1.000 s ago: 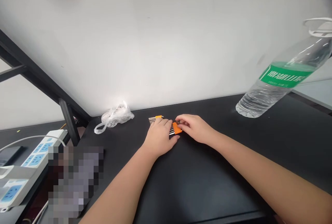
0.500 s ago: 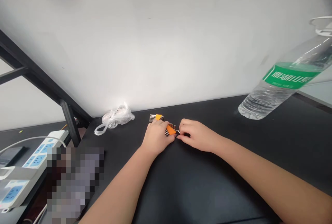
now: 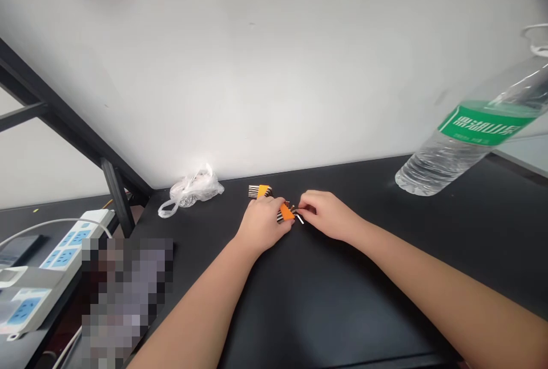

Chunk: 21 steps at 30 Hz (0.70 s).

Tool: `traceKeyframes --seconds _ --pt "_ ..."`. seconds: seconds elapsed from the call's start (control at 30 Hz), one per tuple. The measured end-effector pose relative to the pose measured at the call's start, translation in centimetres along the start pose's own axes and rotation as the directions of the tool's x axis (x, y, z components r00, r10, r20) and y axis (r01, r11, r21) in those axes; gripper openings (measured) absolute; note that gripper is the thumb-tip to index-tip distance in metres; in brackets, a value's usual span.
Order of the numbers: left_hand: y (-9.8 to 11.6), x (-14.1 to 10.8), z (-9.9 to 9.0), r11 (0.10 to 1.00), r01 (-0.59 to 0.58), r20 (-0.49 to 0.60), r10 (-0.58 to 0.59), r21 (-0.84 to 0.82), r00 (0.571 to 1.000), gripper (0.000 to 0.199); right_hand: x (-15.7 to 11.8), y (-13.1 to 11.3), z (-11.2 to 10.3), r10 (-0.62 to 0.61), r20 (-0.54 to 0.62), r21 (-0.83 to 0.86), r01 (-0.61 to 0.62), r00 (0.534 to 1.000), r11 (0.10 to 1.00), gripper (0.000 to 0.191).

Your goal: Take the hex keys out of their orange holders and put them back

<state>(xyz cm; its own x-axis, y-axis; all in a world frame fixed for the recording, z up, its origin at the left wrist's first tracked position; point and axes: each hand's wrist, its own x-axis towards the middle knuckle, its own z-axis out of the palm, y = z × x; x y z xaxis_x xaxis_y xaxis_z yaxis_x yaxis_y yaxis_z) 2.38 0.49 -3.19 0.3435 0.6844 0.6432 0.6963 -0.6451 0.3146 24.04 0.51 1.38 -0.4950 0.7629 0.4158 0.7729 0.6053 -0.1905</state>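
A set of hex keys (image 3: 253,191) with bright orange plastic holder parts (image 3: 287,212) lies on the black tabletop (image 3: 299,300). My left hand (image 3: 263,223) rests over its middle and grips it, hiding that section. Whether the orange parts join under the hand, I cannot tell. At the set's right end, several bent key ends stick out. One silver bent key (image 3: 300,219) angles toward me, apart from the fingertips. My right hand (image 3: 327,213) is closed just right of the set, thumb and forefinger pinching the end of another hex key (image 3: 296,210).
Against the wall at the back left lies a crumpled clear plastic bag (image 3: 192,187). A large water bottle (image 3: 462,135) with a green label stands at the right. Left of the tabletop are a black metal frame (image 3: 115,195), a power strip (image 3: 64,255) and a pixelated patch.
My right hand has shifted slightly up and right, now pinching a different spot. The silver bent key formerly at its fingertips now shows free below them. My left hand stays on the set.
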Motion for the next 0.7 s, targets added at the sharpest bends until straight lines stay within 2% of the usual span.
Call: traceKeyframes --seconds 0.17,0.4,0.5,0.6,0.7 --pt "-0.1 -0.2 -0.2 0.999 0.015 -0.006 -0.015 0.029 1.000 0.026 -0.5 0.4 -0.2 -0.041 -0.014 -0.166 0.038 0.999 0.985 0.021" --pt "-0.2 0.0 -0.1 1.000 -0.013 0.003 0.013 0.026 1.000 0.031 -0.8 -0.2 -0.2 0.029 0.060 -0.128 -0.021 0.998 0.992 0.010" --pt "-0.1 0.0 -0.2 0.999 -0.024 0.017 0.023 0.027 1.000 0.029 -0.7 -0.8 0.2 0.060 0.051 -0.173 -0.050 0.997 0.984 0.016" --pt "0.0 0.0 -0.3 0.999 -0.025 0.024 0.024 0.027 0.999 0.027 -0.6 -1.3 0.6 0.091 0.032 -0.255 -0.080 0.995 0.964 0.006" --pt "0.0 0.0 -0.3 0.999 -0.022 0.018 0.022 0.039 1.000 0.027 -0.5 -1.2 0.7 0.103 0.005 -0.314 -0.096 0.995 0.945 0.008"
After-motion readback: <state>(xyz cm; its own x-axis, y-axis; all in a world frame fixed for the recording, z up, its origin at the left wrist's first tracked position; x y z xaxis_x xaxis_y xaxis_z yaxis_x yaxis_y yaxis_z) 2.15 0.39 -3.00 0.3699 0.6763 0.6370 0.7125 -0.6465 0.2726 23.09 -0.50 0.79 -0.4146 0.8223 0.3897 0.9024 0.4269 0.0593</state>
